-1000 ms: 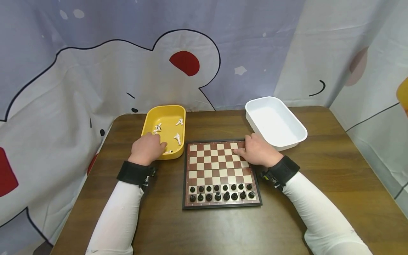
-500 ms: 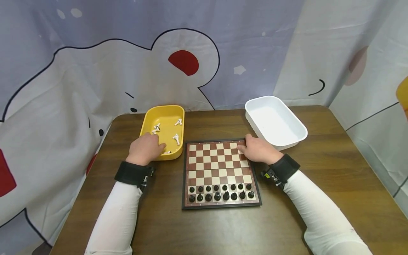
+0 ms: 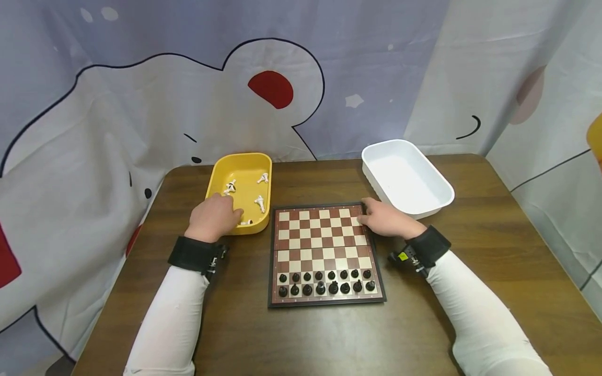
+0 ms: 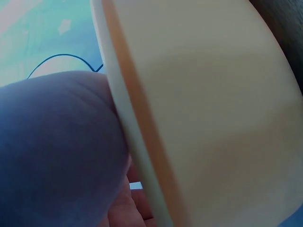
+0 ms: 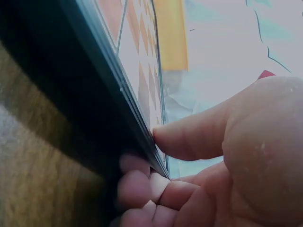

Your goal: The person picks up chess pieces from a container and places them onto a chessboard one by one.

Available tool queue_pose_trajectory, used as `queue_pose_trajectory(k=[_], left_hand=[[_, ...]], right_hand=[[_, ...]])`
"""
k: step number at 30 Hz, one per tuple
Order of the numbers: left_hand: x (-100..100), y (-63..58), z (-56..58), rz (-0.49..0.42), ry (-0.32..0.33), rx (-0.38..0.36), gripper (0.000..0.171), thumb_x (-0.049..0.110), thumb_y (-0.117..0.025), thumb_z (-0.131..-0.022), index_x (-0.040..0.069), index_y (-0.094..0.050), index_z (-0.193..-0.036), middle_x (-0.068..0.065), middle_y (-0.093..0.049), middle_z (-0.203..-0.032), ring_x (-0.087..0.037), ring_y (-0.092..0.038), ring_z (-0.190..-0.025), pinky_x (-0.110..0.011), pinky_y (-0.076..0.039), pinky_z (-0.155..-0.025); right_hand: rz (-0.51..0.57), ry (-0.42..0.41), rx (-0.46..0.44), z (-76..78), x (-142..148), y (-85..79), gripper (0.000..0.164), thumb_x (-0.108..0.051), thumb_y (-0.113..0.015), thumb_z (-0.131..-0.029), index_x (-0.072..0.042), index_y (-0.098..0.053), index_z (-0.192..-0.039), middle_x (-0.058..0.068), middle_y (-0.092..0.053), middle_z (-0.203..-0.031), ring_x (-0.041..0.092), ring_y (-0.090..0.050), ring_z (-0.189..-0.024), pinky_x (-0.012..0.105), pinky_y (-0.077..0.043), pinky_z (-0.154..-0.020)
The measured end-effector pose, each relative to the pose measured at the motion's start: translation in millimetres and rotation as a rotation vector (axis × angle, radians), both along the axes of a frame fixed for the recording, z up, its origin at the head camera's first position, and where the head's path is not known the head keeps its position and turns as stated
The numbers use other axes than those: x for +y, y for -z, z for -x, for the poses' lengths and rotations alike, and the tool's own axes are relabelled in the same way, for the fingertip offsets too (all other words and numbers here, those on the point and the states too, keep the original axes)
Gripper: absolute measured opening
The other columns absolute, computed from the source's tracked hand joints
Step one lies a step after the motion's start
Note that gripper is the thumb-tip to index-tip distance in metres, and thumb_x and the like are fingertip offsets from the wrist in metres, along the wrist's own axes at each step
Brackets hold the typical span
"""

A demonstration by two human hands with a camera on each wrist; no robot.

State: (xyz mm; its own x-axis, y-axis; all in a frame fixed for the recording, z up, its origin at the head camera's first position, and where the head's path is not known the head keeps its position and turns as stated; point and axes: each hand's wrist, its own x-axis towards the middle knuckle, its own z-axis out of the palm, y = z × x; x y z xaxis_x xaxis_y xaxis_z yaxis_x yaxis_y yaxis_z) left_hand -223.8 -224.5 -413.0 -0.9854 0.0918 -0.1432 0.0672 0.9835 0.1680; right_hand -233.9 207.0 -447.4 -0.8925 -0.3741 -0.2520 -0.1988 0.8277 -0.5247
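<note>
My left hand (image 3: 212, 218) reaches over the near left rim of the yellow tray (image 3: 242, 152), its fingertips hidden inside. In the left wrist view, fingers (image 4: 124, 208) show past the tray's rim, with a small white bit (image 4: 136, 185) beside them; I cannot tell whether they hold it. Several white chess pieces (image 3: 260, 203) lie in the tray. My right hand (image 3: 388, 216) grips the far right corner of the chessboard (image 3: 322, 230), thumb on the top edge and curled fingers (image 5: 135, 189) at its side. Black chess pieces (image 3: 321, 288) stand in two rows along the near side.
An oblong white tray (image 3: 406, 177) stands at the back right, just behind my right hand. The wooden table (image 3: 324, 339) ends at a printed curtain (image 3: 188, 115) behind, with more cloth at the right.
The right thumb has drawn back from the board's squares to its right edge, and that hand has shifted slightly right. The left hand stays at the yellow tray, shifted slightly left in view.
</note>
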Motion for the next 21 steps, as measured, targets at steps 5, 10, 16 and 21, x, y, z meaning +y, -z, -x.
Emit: queue_pose_trajectory(k=[5,10,16,21], left_hand=[[-1,-1.2,0.5,-0.009,-0.016,-0.018,0.038,0.029,-0.058,-0.113,-0.006,-0.069,-0.121,-0.019,-0.059,-0.098,-0.034,-0.059,-0.085,-0.045,-0.050,-0.071],[-1,-0.5,1.4,-0.014,-0.023,-0.023,0.037,0.028,-0.057,-0.113,-0.007,-0.068,-0.121,-0.019,-0.059,-0.100,-0.034,-0.058,-0.086,-0.045,-0.050,-0.072],[-1,0.2,1.9,-0.015,-0.020,-0.007,0.036,0.026,-0.059,-0.112,-0.008,-0.069,-0.119,-0.020,-0.060,-0.100,-0.035,-0.059,-0.086,-0.047,-0.051,-0.073],[-2,1.4,3.1,-0.020,-0.025,0.009,0.035,0.024,-0.060,-0.111,-0.008,-0.070,-0.117,-0.021,-0.061,-0.100,-0.035,-0.059,-0.086,-0.048,-0.052,-0.074]], right_hand=[[0.030,-0.005,-0.009,-0.2,3,1.6,0.066,-0.018,-0.049,-0.115,0.020,-0.027,-0.164,0.040,-0.057,-0.148,0.044,-0.062,-0.127,0.061,-0.047,-0.114],[0.052,0.020,-0.019,1.7,4,4.9,0.062,-0.017,-0.045,-0.116,0.019,-0.029,-0.164,0.039,-0.061,-0.142,0.048,-0.065,-0.130,0.059,-0.050,-0.112],[0.094,0.096,-0.020,4.6,2,8.8,0.056,-0.019,-0.043,-0.119,0.016,-0.039,-0.161,0.021,-0.070,-0.102,0.023,-0.068,-0.071,0.039,-0.055,-0.073],[0.114,0.158,0.053,5.4,0,14.2,0.049,-0.020,-0.045,-0.119,0.014,-0.051,-0.152,0.026,-0.069,-0.115,0.023,-0.066,-0.072,0.040,-0.054,-0.071]])
